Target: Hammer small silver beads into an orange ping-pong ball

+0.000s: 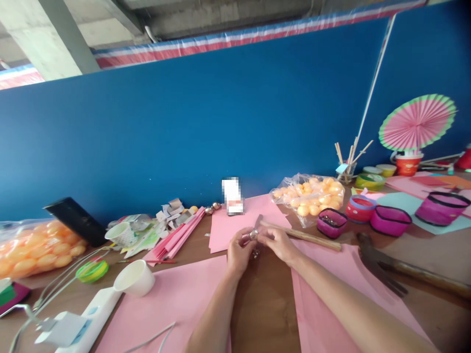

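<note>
Both my hands meet over the brown table, between pink paper sheets (172, 299). My left hand (239, 252) and my right hand (279, 243) pinch a small shiny silver object (253, 235) between their fingertips; it looks like a little bell or bead, too small to name surely. Just beyond my fingers lies a wooden-handled tool (301, 235), its blade end pointing at my hands.
A claw hammer (397, 267) lies at the right. Bags of orange balls (312, 193) sit behind and another at the far left (33, 247). Magenta tubs (390, 220), a white cup (134, 278), a power strip (73, 328) and a pink paper fan (417, 122) surround them.
</note>
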